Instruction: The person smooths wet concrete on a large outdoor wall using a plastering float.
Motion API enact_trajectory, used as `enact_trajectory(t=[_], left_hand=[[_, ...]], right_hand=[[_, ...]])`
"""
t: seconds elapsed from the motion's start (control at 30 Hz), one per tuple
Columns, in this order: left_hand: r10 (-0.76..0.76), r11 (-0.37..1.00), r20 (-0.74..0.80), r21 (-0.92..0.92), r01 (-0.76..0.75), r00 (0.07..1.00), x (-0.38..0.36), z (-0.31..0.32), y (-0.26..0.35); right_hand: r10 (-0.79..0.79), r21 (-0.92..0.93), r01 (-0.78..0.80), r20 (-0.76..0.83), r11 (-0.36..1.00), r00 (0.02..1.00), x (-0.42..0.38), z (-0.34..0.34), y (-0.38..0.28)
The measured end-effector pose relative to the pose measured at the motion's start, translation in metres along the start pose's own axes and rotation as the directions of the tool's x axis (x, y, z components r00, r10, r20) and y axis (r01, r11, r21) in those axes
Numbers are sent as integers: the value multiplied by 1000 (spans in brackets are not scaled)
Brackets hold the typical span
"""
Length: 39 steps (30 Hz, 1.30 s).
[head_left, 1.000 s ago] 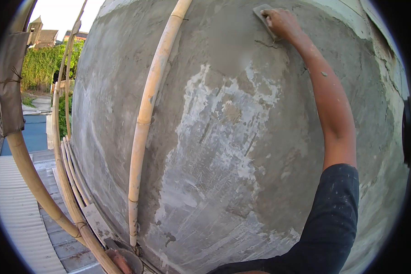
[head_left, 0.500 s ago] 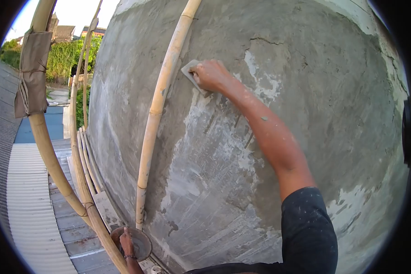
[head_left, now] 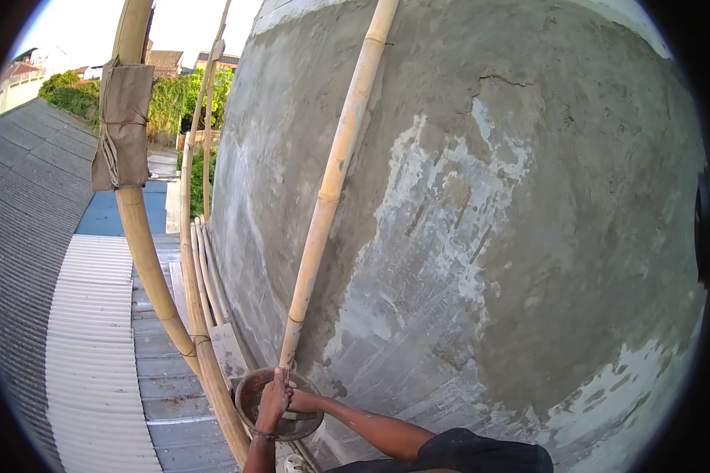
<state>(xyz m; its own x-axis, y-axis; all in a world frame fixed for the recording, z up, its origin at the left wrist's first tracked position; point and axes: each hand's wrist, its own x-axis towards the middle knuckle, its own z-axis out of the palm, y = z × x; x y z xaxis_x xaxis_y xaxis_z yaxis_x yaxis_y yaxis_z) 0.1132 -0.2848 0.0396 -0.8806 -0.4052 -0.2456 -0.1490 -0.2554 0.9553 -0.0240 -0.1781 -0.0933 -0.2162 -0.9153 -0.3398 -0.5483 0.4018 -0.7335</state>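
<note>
In the head view, a round dark bowl [head_left: 248, 398] with grey residue sits low beside the wall, at the foot of an upright bamboo pole. My left hand [head_left: 273, 404], with a band at its wrist, is closed over the bowl; what its fingers grip is hidden. My right hand [head_left: 303, 400] is closed right beside it, above the bowl. A pale edge of the flat plastering float [head_left: 294, 415] shows beneath my right hand. The cement wall [head_left: 592, 236] carries darker render around a lighter, scraped-looking patch [head_left: 418, 260].
The bamboo pole [head_left: 331, 181] leans close along the wall. More bamboo scaffold poles [head_left: 146, 244] stand on the left, one wrapped in brown cloth [head_left: 125, 126]. Below lie corrugated roofing [head_left: 91, 315] and a board [head_left: 227, 347] near the bowl.
My right hand has come down from high on the wall to the bowl, with the float. My left hand stays at the bowl. The view has swung left.
</note>
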Motion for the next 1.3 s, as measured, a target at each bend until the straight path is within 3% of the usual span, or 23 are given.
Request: enact_trajectory(t=[0.07,0.3,0.37,0.63,0.77,0.83,0.9,0.97,1.03,1.07,1.13,1.17,1.23,1.3], left_hand=[[-22,998,64,-62,26,998,-4,10,3],[49,999,93,13,-51,994,-28,29,22],[50,997,86,56,-55,995,-12,27,-2],[26,999,104,17,-28,994,-7,30,-1],[45,997,54,55,-48,998,-8,28,7],[53,998,54,21,-54,997,-8,30,2],[4,999,62,-45,-2,998,-7,30,5],[-42,994,73,-99,49,996,-11,31,8],[46,998,28,-55,-44,999,-12,35,9],[53,997,39,-58,-51,998,-13,34,8],[-12,988,11,-153,13,1000,-9,28,6],[0,988,24,-156,4,1000,-7,28,6],[-56,951,-35,-306,42,998,-4,27,4],[-98,935,-68,-347,69,993,-1,26,3]], right_hand=[[-33,11,35,-151,999,988,17,33,32],[14,-279,-47,-119,959,993,28,62,32],[34,-365,-79,-127,928,991,26,71,32],[75,-687,-211,-222,695,972,24,64,27],[98,-760,-284,-282,585,954,14,66,31],[257,-365,-339,-254,867,932,18,52,39],[387,123,-371,-152,920,909,7,43,47],[436,585,-344,-18,735,900,-2,36,50],[397,887,-269,108,376,911,-10,11,40],[404,887,-262,96,380,910,-19,-3,32],[117,971,-221,210,91,971,-56,-55,-39],[124,973,-208,196,100,973,-71,-76,-64],[442,882,-229,26,413,897,-102,-117,-107],[300,706,35,-344,707,890,-131,-178,-151]])
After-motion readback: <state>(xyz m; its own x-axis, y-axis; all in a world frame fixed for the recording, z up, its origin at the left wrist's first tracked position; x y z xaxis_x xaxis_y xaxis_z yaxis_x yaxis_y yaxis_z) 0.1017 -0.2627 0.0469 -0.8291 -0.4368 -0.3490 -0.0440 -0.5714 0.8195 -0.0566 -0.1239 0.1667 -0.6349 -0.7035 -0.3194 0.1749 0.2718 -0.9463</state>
